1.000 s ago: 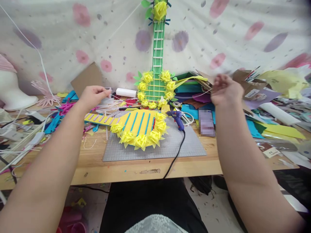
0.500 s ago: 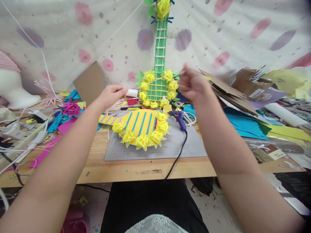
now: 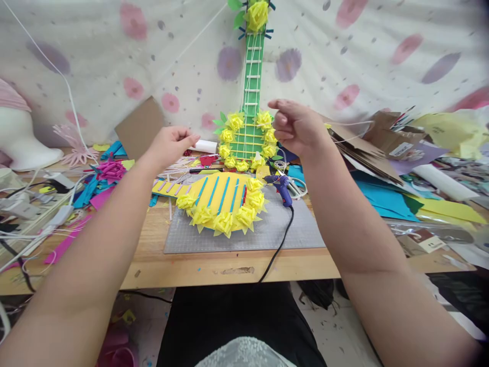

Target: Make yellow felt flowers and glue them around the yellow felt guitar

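Observation:
My left hand is closed in a pinch at the left, near a white roll. Whatever is in its fingertips is too small to make out. On the right my right hand is curled closed, in front of the paper flowers. A thin white string trails out behind it to the right. Between the hands stands a green toy guitar with white strings and yellow paper flowers. A yellow instrument-shaped piece, with blue strips and yellow flowers, lies below on the grey cutting mat.
A blue glue gun lies on the mat, its black cord running over the table edge. Scissors are beside it. Cardboard leans at the left, near magenta and blue paper scraps. Coloured sheets and boxes crowd the right.
The string that stretched between my hands no longer spans them and now shows loose right of my right hand. My left hand has shifted slightly left.

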### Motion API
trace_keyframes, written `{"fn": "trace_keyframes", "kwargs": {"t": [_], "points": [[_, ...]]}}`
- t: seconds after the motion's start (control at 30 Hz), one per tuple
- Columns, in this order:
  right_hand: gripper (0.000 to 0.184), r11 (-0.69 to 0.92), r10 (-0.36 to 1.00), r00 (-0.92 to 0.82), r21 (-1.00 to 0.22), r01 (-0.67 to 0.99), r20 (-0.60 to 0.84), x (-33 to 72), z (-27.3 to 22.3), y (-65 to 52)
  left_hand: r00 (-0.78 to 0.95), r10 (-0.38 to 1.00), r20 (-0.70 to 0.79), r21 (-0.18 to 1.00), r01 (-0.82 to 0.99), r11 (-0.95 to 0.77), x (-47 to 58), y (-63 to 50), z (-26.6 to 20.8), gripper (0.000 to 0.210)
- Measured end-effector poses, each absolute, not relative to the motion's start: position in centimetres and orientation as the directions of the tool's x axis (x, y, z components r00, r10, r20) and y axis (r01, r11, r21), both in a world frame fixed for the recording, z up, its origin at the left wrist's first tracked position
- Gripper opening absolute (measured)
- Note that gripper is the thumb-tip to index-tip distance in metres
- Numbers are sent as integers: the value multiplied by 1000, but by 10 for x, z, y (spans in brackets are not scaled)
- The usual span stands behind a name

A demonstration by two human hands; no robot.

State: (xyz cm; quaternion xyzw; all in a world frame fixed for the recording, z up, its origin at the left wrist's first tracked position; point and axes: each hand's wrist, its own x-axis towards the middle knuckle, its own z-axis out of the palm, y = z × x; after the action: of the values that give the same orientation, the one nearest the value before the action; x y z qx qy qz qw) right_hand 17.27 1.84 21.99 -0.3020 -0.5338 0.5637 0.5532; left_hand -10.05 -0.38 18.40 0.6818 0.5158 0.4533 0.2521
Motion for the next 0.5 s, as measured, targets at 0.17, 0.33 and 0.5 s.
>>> {"fn": "trace_keyframes", "kwargs": {"t": [0.17, 0.33, 0.5], "points": [[14, 191, 808, -497, -939, -285, 315, 143, 246, 12, 221, 878, 425, 833, 283, -475, -31, 8, 171, 42], [25, 98, 758, -547, -891, -443, 355, 145, 276, 11, 362, 896, 257, 965, -40, -260, 11, 7, 173, 32], [31, 102, 865, -391, -873, -478, 315, 190, 266, 24, 303, 944, 128, 992, -43, -121, -33, -4, 185, 29]]}}
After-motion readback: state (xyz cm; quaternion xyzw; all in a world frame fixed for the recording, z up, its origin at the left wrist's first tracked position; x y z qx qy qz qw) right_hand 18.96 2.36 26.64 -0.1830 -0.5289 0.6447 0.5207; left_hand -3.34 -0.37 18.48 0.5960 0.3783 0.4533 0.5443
